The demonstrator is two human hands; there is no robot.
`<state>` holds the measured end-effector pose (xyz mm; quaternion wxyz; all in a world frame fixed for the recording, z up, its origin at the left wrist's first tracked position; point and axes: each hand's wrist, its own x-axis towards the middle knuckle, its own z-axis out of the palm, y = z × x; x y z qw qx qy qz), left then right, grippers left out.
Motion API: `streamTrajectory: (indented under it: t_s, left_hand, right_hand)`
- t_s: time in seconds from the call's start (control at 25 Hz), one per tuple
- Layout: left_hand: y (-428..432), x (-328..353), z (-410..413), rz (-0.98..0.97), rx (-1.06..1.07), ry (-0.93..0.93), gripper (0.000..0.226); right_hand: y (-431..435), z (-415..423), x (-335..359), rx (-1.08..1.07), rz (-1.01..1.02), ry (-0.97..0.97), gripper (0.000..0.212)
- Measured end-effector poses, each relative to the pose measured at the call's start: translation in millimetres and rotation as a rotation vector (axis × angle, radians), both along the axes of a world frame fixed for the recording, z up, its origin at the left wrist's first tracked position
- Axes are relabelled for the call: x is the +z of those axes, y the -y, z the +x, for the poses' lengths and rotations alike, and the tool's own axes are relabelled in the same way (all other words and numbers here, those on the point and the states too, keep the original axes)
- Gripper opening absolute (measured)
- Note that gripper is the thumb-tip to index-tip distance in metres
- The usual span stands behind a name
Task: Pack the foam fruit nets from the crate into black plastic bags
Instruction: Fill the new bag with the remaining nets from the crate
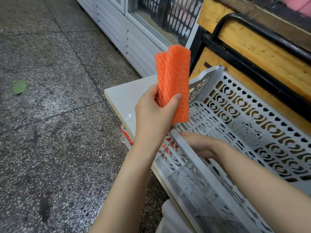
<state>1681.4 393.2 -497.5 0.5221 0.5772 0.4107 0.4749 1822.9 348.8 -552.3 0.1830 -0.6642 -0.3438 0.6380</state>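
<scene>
Left grip (pixel 154 113) clasps the lower part of the orange nets (pixel 175 78), thumb in front. Nets stand upright above the crate (pixel 252 115) corner. Right grip (pixel 200 143) is palm-down inside the crate at the near wall, fingertips hidden; cannot tell its state.

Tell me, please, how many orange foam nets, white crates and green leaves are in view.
orange foam nets: 2, both gripped in the left hand
white crate: 1
green leaf: 1
Total: 4; orange patches behind the crate's near wall are too unclear to count.
</scene>
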Motion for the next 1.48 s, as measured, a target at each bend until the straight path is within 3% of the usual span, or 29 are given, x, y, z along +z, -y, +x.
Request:
streamTrajectory:
  t_s: [0.08, 0.24, 0.4, 0.56, 0.64, 0.76, 0.92, 1.08, 1.2, 1.32, 1.44, 1.48]
  left_hand:
    - [0.0, 0.2, 1.2, 0.009, 0.011, -0.011, 0.018]
    - [2.0, -0.7, 7.3, 0.02, 0.007, -0.021, 0.021]
    - [7.0, 0.1, 14.8, 0.046, -0.017, -0.008, 0.016]
    - [11.0, 2.6, 19.3, 0.084, -0.032, -0.02, 0.011]
    - [12.2, 5.0, 20.0, 0.097, -0.023, -0.023, 0.013]
    - [14.5, 6.7, 21.3, 0.114, -0.023, -0.025, 0.018]
    - [24.7, 5.0, 28.3, 0.123, -0.067, -0.055, 0.015]
    - [51.4, 3.8, 46.8, 0.162, -0.14, -0.14, 0.012]
    - [78.5, 2.8, 63.6, 0.129, -0.225, -0.131, 0.008]
    - [106.3, 8.6, 71.4, 0.066, -0.364, -0.048, 0.032]
    - [141.5, 25.7, 69.5, -0.087, -0.598, 0.119, 0.053]
    - [154.7, 30.6, 68.5, -0.122, -0.652, 0.156, 0.051]
  right_hand:
    - [2.4, 4.5, 4.2, -0.068, 0.001, -0.034, 0.03]
    - [10.5, 9.7, 13.3, -0.002, 0.023, -0.06, 0.021]
    - [14.6, 7.7, 21.3, -0.052, 0.086, -0.064, 0.035]
    - [18.0, 6.1, 31.8, -0.08, 0.135, -0.145, 0.014]
    - [20.7, 7.2, 38.6, -0.121, 0.17, -0.169, 0.015]
    - [31.3, 12.7, 45.3, -0.178, 0.229, -0.016, 0.029]
    - [58.7, 22.2, 64.7, -0.443, 0.411, 0.258, 0.019]
    - [95.1, 14.0, 94.0, -0.599, 0.614, 0.45, 0.032]
    - [127.4, 0.6, 102.3, -0.539, 0.696, 0.54, 0.025]
    - [152.7, 5.9, 106.4, -0.476, 0.705, 0.681, 0.011]
    - [179.9, 22.7, 115.6, -0.478, 0.644, 0.724, 0.01]
    - [190.0, 26.5, 119.4, -0.471, 0.622, 0.741, 0.01]
